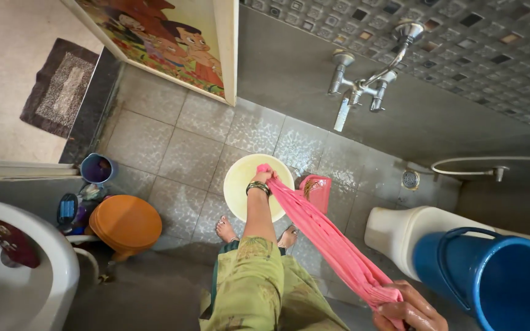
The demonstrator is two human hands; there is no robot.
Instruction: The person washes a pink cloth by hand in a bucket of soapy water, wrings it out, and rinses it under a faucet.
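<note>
Pink cloth [332,239] pulled taut btwn both hands: left hand [265,176] clamped on its far end over the pale basin [237,184], right hand [409,312] clamped on the near end. Floor [173,153] looks wet w/ bare feet just below the far grip — slip risk; a loose grip drops the cloth outside the basin.

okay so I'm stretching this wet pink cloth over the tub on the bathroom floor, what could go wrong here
The tiled floor looks wet and your feet are bare, so slipping seems possible. The pink cloth is stretched between left hand and right hand; if a grip slips, it may miss the yellow tub.
</note>
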